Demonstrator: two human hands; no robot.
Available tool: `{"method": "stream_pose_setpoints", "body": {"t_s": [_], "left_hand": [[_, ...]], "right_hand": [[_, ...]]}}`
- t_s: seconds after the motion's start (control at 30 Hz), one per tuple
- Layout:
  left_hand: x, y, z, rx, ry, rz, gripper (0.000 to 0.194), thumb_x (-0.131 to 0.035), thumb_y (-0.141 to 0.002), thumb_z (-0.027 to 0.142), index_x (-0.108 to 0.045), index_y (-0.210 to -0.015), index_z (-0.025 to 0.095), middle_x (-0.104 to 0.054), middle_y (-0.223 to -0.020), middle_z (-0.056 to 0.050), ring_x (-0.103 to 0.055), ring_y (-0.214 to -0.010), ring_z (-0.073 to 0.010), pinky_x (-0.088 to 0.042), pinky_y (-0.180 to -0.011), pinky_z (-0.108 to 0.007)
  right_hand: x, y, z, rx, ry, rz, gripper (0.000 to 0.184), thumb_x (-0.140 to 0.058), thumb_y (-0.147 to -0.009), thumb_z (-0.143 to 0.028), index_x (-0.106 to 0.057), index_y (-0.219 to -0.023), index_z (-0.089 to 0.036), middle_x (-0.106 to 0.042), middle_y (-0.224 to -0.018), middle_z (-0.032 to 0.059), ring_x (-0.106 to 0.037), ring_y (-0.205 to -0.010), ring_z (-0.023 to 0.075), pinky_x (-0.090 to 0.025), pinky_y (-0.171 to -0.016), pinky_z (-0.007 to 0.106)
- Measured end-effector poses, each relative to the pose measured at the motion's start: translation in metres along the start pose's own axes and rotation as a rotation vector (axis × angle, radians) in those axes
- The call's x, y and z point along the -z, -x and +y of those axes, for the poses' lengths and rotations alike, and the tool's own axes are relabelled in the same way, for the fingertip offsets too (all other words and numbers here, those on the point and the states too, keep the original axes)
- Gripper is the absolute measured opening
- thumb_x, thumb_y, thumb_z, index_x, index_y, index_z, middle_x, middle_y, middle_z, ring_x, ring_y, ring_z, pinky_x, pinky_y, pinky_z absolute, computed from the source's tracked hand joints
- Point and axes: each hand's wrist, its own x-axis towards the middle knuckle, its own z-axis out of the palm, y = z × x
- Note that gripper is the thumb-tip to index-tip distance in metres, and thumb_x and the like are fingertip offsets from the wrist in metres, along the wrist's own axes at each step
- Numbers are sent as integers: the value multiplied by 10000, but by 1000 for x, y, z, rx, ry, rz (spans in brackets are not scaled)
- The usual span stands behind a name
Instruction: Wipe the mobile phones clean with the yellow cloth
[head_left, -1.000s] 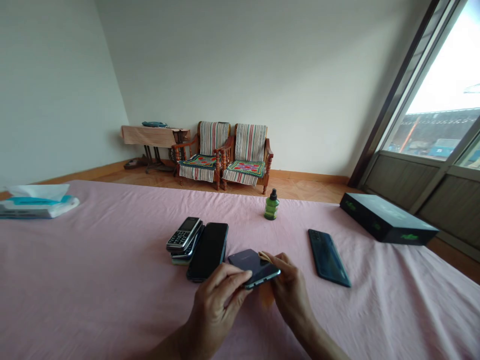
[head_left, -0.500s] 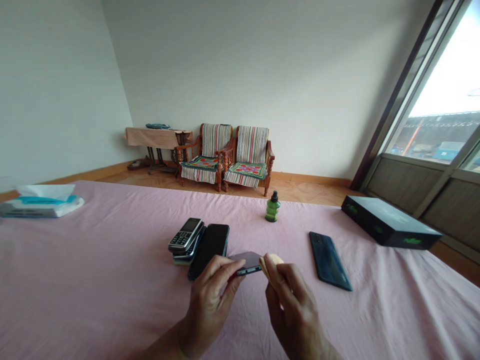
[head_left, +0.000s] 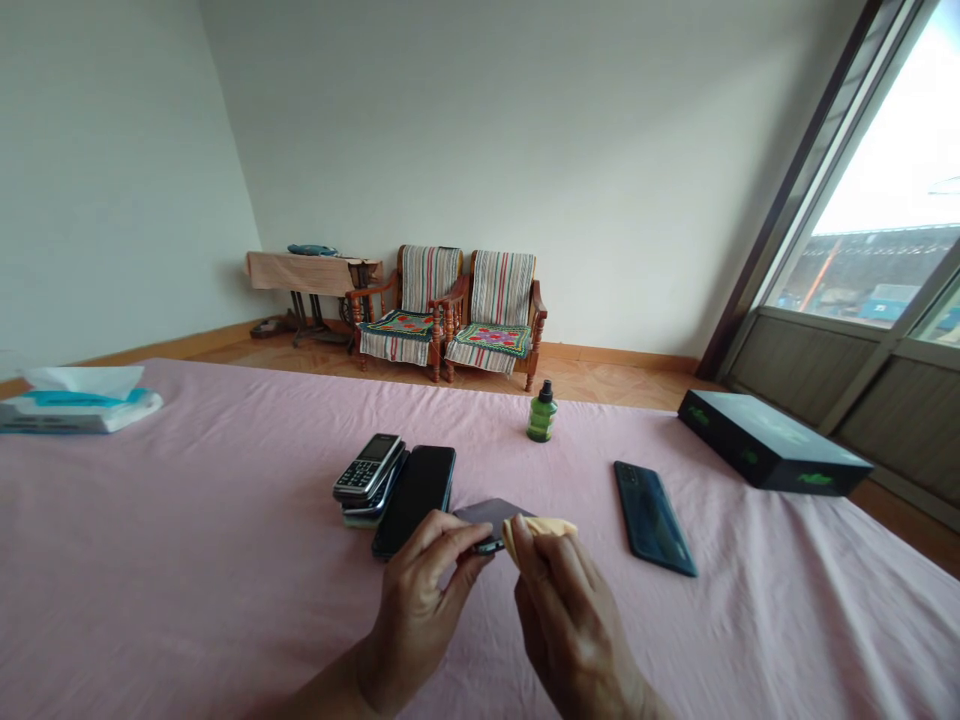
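The grey phone [head_left: 491,511] is held over the pink cover [head_left: 225,570], in front of the person, its near edge turned toward us. From where I stand, the left hand [head_left: 420,595] has that edge pinched near its corner, thumb below and fingertips above, with hardly any gap beyond the phone's own thickness. The right hand [head_left: 574,610] has its fingers closed round a folded pale-yellow cloth [head_left: 553,525], which covers the rest of the near edge and seems to press on it. I'd call this step wiping along the edge; the next move calls for a steady left pinch and light pressure, and the corner under the left fingers would need a change of grip to be reached. Just left of the phone lies a black-screened phone [head_left: 416,500], beside a stack topped by a keypad phone [head_left: 369,468]. To the right, apart, lies a dark blue phone [head_left: 652,517]; farther out stand a green bottle [head_left: 541,418] and a black box [head_left: 772,440].
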Motion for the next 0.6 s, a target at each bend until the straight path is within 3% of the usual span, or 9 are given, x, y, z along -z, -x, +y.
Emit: {"method": "stream_pose_setpoints", "body": {"t_s": [0.17, 0.37, 0.47, 0.6], "left_hand": [[0, 0, 1, 9, 0, 24, 184, -563, -897, 105, -639, -1039, 194, -605, -855, -20, -619, -791, -138, -515, -707, -208], [0, -2, 1, -13, -26, 15, 198, -571, -886, 106, -645, -1051, 188, -606, -856, -27, -618, -782, -140, -516, -695, -209], [0, -3, 2, -12, -26, 17, 195, -561, -891, 105, -643, -1047, 187, -606, -849, -28, -619, -779, -141, -518, -696, -209], [0, -2, 2, -13, -18, 18, 183, -559, -901, 113, -639, -1043, 197, -605, -837, -24, -621, -776, -141, -521, -696, -216]], "right_hand": [[0, -4, -7, 108, -31, -69, 554, -421, -904, -47, -291, -1443, -64, -567, -1107, 165, -528, -1040, 267, -503, -889, 420], [3, -2, 2, 10, 46, 0, 552, -451, -890, -43, -341, -1427, -105, -582, -947, 126, -562, -872, 235, -526, -830, 441], [2, -3, -2, 43, 39, 9, 551, -442, -893, -44, -322, -1431, -78, -582, -989, 143, -556, -927, 247, -529, -828, 422], [2, -7, -9, 113, -39, -70, 524, -426, -892, -29, -344, -1409, -46, -577, -1054, 158, -535, -987, 251, -524, -834, 401]]}}
